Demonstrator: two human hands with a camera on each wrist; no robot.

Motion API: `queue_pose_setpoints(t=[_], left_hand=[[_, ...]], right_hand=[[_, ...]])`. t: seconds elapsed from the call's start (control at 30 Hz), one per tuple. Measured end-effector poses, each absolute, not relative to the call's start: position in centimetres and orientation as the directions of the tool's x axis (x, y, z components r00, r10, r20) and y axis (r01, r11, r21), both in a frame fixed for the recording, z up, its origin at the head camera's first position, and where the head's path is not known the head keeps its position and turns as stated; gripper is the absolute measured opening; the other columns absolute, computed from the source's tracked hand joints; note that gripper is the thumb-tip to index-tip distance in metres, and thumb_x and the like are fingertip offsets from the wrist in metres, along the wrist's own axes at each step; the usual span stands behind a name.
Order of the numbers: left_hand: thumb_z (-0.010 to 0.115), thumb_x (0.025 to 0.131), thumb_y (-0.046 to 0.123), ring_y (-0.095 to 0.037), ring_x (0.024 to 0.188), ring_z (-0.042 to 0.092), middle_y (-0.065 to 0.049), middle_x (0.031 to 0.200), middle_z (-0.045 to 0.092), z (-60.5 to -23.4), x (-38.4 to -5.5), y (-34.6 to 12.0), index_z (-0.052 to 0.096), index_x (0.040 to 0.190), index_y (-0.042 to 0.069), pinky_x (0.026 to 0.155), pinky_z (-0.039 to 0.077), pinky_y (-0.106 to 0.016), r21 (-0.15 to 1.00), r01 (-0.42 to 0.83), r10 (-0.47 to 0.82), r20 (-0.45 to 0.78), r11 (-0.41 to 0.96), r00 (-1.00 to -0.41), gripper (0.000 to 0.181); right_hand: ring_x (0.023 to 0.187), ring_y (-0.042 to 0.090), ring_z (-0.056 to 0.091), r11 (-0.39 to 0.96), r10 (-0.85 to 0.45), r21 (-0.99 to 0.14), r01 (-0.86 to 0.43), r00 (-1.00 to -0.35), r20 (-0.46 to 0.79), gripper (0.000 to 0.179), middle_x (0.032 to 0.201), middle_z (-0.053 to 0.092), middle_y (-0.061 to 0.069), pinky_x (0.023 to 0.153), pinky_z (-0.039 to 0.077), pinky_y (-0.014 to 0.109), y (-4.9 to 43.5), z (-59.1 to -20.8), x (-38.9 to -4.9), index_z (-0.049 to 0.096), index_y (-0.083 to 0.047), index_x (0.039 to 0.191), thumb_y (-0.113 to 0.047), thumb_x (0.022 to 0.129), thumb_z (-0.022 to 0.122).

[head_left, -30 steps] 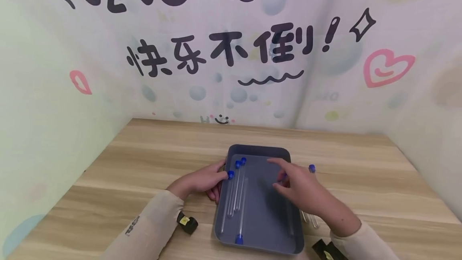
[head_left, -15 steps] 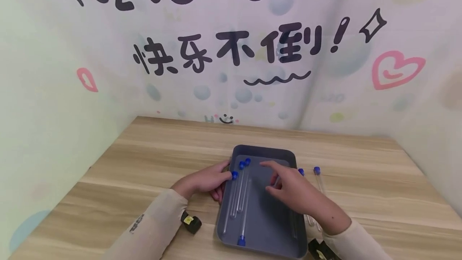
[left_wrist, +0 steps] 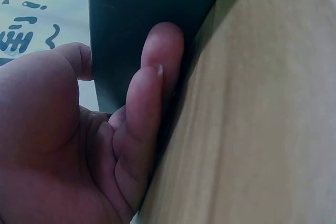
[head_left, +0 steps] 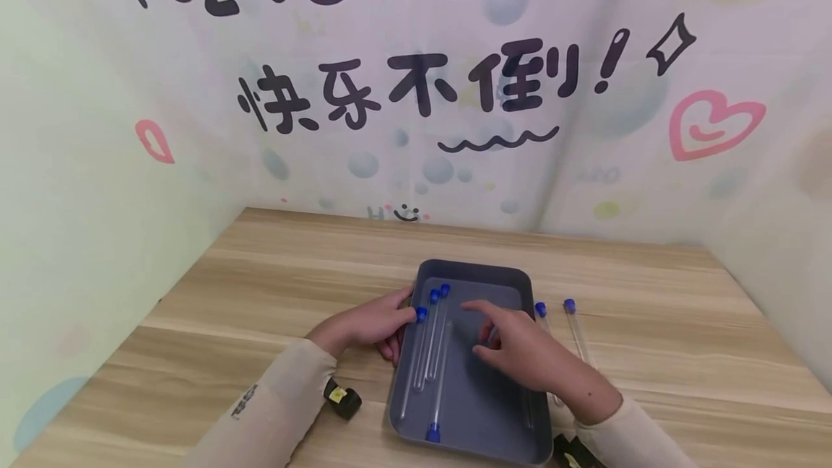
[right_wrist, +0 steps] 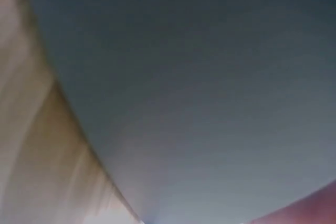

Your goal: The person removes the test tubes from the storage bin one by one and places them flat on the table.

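A dark grey tray (head_left: pixel 477 425) lies lengthwise in front of me in the head view. Along its left side rest several clear test tubes with blue caps; one test tube (head_left: pixel 437 396) has its cap toward me, and others, such as this test tube (head_left: pixel 432 341), have theirs at the far end. My left hand (head_left: pixel 370 320) grips the tray's left wall, thumb at the rim and fingers against the outside, as the left wrist view shows. Over the tray's right half hovers my right hand (head_left: pixel 520 345), forefinger extended, thumb apart, nothing visible between them.
On the wooden table (head_left: pixel 292 258), right of the tray, lie capped test tubes (head_left: pixel 575 331), partly hidden by my right forearm. A printed white cloth (head_left: pixel 364 165) hangs behind the table. Black wrist straps (head_left: pixel 342 399) sit at the sleeves.
My right hand has shifted left, further over the tray, uncovering another blue cap on the table at the right. The left hand keeps its hold, and the tubes in the tray lie as before.
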State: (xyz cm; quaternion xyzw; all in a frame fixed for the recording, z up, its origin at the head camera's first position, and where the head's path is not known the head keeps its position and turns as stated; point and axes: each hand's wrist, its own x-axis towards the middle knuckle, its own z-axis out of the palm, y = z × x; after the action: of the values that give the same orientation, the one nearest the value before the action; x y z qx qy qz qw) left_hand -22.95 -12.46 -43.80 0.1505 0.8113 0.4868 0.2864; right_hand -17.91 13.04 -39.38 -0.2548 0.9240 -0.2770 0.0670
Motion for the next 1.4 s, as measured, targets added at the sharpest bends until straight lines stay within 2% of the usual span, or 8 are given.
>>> queue_pose_setpoints(t=[0.4,0.57,0.73,0.83,0.97,1.03,1.2,1.4], left_hand=[[0.04,0.097,0.026,-0.02,0.047,0.063,-0.012,0.062,0.062,-43.7,-23.0,-12.4,0.015,0.154,0.022,0.044,0.053,-0.03,0.878,-0.035,0.527,-0.318,0.477,-0.788,0.062],[0.039,0.097,0.026,-0.02,0.048,0.064,-0.012,0.063,0.063,-43.7,-23.0,-12.6,0.018,0.153,0.02,0.044,0.053,-0.03,0.882,-0.024,0.535,-0.308,0.472,-0.787,0.06],[0.039,0.097,0.025,-0.02,0.047,0.063,-0.012,0.063,0.063,-43.7,-23.0,-12.6,0.019,0.152,0.018,0.043,0.052,-0.03,0.883,-0.025,0.536,-0.306,0.468,-0.787,0.059],[0.04,0.097,0.026,-0.02,0.047,0.063,-0.012,0.063,0.063,-43.7,-23.0,-12.6,0.016,0.153,0.021,0.043,0.052,-0.029,0.882,-0.032,0.532,-0.312,0.47,-0.787,0.061],[0.04,0.098,0.027,-0.02,0.048,0.064,-0.012,0.063,0.063,-43.7,-23.0,-12.5,0.015,0.154,0.024,0.044,0.052,-0.029,0.88,-0.035,0.53,-0.316,0.473,-0.787,0.062],[0.04,0.097,0.027,-0.02,0.048,0.064,-0.012,0.063,0.063,-43.8,-23.0,-12.5,0.015,0.154,0.025,0.044,0.052,-0.029,0.879,-0.035,0.529,-0.317,0.475,-0.787,0.061],[0.04,0.098,0.026,-0.02,0.048,0.064,-0.012,0.064,0.064,-43.9,-23.0,-12.5,0.019,0.152,0.023,0.044,0.052,-0.029,0.882,-0.032,0.533,-0.313,0.471,-0.786,0.059],[0.039,0.097,0.025,-0.02,0.048,0.064,-0.012,0.064,0.064,-44.0,-23.1,-12.5,0.021,0.152,0.022,0.043,0.052,-0.029,0.886,-0.028,0.54,-0.307,0.463,-0.784,0.058]], right_hand=[[0.059,0.001,0.047,0.749,-0.563,-0.401,-0.528,-0.826,0.035,0.056,0.075,0.054,-0.012,0.056,0.042,0.02,14.4,-39.4,-18.4,0.05,-0.01,0.135,-0.008,0.082,0.071],[0.068,0.005,0.051,0.788,-0.542,-0.325,-0.523,-0.839,0.038,0.056,0.082,0.057,-0.007,0.06,0.045,0.023,14.4,-39.5,-18.3,0.052,-0.012,0.134,-0.009,0.081,0.072],[0.085,0.013,0.057,0.826,-0.515,-0.231,-0.515,-0.855,0.062,0.057,0.102,0.061,0.005,0.069,0.05,0.031,14.3,-39.9,-18.3,0.054,-0.014,0.132,-0.011,0.079,0.075],[0.088,0.018,0.059,0.839,-0.513,-0.148,-0.523,-0.852,0.099,0.056,0.103,0.062,0.006,0.081,0.051,0.04,14.3,-40.1,-18.2,0.056,-0.013,0.13,-0.012,0.078,0.076],[0.094,0.023,0.062,0.855,-0.505,-0.047,-0.517,-0.849,0.154,0.054,0.102,0.063,0.006,0.097,0.042,0.058,14.6,-40.1,-18.0,0.059,-0.012,0.127,-0.014,0.076,0.078],[0.095,0.024,0.063,0.857,-0.504,-0.023,-0.515,-0.846,0.173,0.054,0.103,0.064,0.008,0.099,0.038,0.063,14.7,-40.1,-18.0,0.059,-0.011,0.126,-0.014,0.075,0.079],[0.094,0.024,0.063,0.854,-0.508,-0.018,-0.52,-0.84,0.189,0.054,0.102,0.063,0.009,0.096,0.041,0.061,14.9,-40.0,-18.0,0.06,-0.01,0.125,-0.014,0.075,0.079],[0.094,0.023,0.061,0.845,-0.521,-0.039,-0.534,-0.836,0.174,0.057,0.103,0.062,0.009,0.091,0.047,0.052,15.1,-40.2,-18.1,0.059,-0.008,0.125,-0.012,0.073,0.08]])
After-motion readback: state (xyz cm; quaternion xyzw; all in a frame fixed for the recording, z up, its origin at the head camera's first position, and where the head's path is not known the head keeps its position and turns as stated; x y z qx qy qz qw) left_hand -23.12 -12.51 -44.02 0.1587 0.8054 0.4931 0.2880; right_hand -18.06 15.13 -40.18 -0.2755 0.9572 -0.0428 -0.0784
